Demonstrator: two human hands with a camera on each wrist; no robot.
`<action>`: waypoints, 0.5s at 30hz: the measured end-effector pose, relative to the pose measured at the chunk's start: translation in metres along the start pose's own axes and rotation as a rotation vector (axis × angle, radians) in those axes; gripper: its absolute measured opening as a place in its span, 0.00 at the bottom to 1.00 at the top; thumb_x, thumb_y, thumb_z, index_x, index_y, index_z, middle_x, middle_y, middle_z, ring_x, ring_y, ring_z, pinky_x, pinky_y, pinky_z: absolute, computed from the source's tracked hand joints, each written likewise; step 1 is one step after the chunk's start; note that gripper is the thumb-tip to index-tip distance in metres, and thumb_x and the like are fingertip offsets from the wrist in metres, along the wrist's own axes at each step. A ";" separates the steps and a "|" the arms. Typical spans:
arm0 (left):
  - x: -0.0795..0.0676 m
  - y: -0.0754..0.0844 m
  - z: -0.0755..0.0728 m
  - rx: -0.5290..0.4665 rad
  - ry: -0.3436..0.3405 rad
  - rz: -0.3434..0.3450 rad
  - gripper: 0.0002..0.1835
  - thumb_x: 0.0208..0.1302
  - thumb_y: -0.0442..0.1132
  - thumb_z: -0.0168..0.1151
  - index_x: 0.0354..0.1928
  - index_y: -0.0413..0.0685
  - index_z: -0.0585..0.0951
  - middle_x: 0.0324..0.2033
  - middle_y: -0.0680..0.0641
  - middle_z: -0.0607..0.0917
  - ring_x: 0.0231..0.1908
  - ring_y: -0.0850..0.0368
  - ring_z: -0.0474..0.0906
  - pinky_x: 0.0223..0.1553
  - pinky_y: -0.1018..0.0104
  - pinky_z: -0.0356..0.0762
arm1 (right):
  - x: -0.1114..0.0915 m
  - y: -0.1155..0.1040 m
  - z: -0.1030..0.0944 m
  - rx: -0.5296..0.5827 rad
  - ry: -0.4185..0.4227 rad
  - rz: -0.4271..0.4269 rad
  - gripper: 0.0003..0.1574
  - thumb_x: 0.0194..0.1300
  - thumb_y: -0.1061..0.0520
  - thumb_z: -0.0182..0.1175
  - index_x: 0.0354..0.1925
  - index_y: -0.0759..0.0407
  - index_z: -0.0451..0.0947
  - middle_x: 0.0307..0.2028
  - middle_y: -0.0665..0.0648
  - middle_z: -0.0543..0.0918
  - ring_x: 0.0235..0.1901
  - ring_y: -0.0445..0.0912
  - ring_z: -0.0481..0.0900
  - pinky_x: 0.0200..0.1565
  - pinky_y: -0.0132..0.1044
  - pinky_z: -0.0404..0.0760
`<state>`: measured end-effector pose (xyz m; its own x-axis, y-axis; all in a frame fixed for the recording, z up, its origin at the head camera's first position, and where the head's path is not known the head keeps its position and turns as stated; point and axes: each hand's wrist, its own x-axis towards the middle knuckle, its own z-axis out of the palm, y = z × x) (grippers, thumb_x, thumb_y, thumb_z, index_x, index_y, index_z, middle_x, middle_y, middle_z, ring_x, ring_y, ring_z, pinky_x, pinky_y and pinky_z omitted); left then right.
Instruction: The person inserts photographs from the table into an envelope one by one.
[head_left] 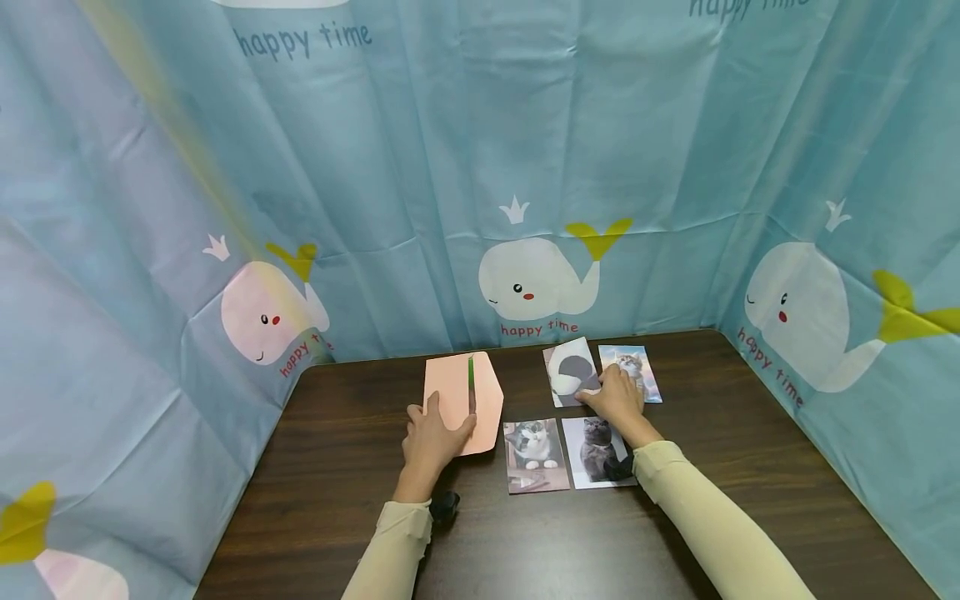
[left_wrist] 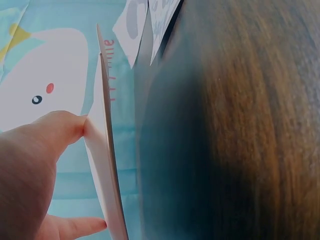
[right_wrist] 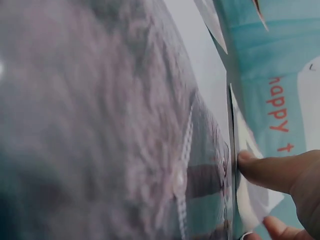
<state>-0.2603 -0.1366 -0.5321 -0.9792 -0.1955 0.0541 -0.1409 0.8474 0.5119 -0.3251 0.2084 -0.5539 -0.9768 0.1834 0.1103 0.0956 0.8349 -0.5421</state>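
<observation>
A pale pink envelope [head_left: 446, 379] lies on the dark table, its pointed flap to the right and a narrow slit showing green and brown. My left hand [head_left: 433, 437] rests on its lower part. Thumb and a finger touch its surface in the left wrist view. My right hand [head_left: 618, 404] pinches the edge of a grey-and-white photo card [head_left: 567, 367], which sits slightly turned at the back left of the cards. In the right wrist view the thumb presses this card; some fingertips are hidden. Partly under the right hand is a fluffy kitten card [head_left: 651, 387].
Nearer me lie a card of a grey-and-white cat [head_left: 536, 454] and one of a dark grey cat [head_left: 596, 458]. A small black object [head_left: 445, 507] is beside the left wrist. Blue whale-print curtains [head_left: 420, 275] stand behind and beside the table [head_left: 525, 550].
</observation>
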 end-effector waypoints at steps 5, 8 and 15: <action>-0.001 0.001 0.001 -0.006 -0.003 -0.001 0.53 0.54 0.73 0.63 0.76 0.53 0.62 0.60 0.30 0.64 0.50 0.31 0.74 0.47 0.32 0.73 | -0.001 -0.003 -0.001 0.024 -0.033 0.013 0.32 0.56 0.43 0.74 0.47 0.57 0.69 0.32 0.59 0.81 0.31 0.55 0.79 0.31 0.49 0.71; -0.001 0.001 0.002 -0.010 -0.003 0.000 0.53 0.54 0.72 0.63 0.76 0.52 0.62 0.60 0.30 0.64 0.50 0.31 0.74 0.46 0.32 0.73 | -0.001 -0.006 -0.003 0.054 -0.064 0.026 0.28 0.61 0.46 0.71 0.51 0.57 0.71 0.34 0.57 0.84 0.32 0.53 0.80 0.32 0.50 0.72; 0.000 0.002 0.003 -0.016 0.004 0.002 0.53 0.53 0.73 0.63 0.75 0.52 0.62 0.59 0.31 0.64 0.50 0.32 0.74 0.46 0.32 0.73 | 0.000 -0.013 -0.011 0.151 -0.107 -0.027 0.22 0.68 0.52 0.61 0.52 0.66 0.80 0.40 0.61 0.87 0.38 0.55 0.83 0.41 0.53 0.78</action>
<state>-0.2608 -0.1334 -0.5338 -0.9789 -0.1956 0.0585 -0.1364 0.8398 0.5255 -0.3243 0.2038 -0.5377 -0.9942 0.0990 0.0417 0.0470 0.7497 -0.6601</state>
